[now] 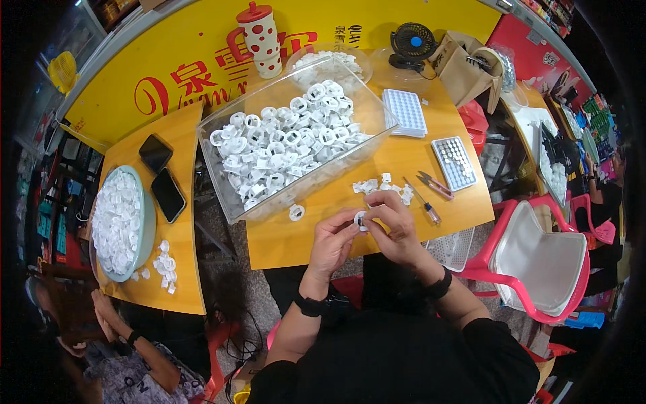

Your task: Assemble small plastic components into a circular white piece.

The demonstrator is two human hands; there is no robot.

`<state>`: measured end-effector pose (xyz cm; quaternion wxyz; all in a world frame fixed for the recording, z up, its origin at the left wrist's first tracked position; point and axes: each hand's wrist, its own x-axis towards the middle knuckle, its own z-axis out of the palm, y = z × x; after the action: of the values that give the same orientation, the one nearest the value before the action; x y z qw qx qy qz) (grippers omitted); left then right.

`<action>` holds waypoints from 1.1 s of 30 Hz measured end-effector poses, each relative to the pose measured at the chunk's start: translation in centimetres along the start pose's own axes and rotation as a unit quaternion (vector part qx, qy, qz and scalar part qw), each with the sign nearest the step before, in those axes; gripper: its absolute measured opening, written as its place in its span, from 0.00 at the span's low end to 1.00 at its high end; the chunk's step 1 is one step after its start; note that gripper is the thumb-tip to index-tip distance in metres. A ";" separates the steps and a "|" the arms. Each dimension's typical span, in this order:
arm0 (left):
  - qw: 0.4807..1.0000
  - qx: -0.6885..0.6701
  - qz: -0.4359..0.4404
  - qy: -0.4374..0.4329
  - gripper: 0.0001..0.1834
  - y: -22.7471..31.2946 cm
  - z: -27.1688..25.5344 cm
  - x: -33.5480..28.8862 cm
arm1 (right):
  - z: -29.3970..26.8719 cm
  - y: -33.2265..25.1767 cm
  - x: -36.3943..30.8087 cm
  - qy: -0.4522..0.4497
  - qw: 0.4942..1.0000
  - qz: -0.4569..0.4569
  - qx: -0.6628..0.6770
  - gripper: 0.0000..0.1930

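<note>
Over the near edge of the table, my left hand point(332, 244) and my right hand point(396, 230) are closed together on a small round white plastic part point(361, 220) with a dark centre. The fingertips of both hands pinch it from either side. Just beyond my right hand lies a small pile of white plastic pieces point(367, 186). A single round white part point(297, 213) sits on the table to the left of my hands. To the right rest a screwdriver point(431, 212) with a clear handle and pink-handled snips point(439, 186).
A clear plastic bin point(269, 211) heaped with round white parts fills the table's middle. White trays point(405, 113) and a tray of small round pieces point(452, 176) lie right. Behind stand a dotted tumbler point(262, 44) and fan point(412, 44). Another person's hands point(106, 316) are left, near a basin point(149, 222).
</note>
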<state>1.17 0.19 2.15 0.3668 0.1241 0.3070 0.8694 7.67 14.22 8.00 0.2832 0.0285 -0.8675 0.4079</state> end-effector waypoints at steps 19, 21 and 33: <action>0.999 0.007 0.023 -0.033 0.14 -0.4 -0.4 0.2 | -0.6 -0.4 0.0 -0.024 0.957 -0.178 -0.227 0.09; 0.999 0.010 0.025 -0.030 0.14 -0.4 -0.4 0.2 | -0.5 -0.4 0.0 -0.026 0.963 -0.163 -0.212 0.09; 0.999 0.015 0.033 -0.026 0.13 -0.3 -0.3 0.1 | 0.0 -0.4 -0.2 -0.025 0.982 -0.120 -0.143 0.08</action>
<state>1.14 0.36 1.72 0.3442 0.1621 0.3058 0.8728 7.90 13.94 8.19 0.3096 0.1020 -0.9140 0.2417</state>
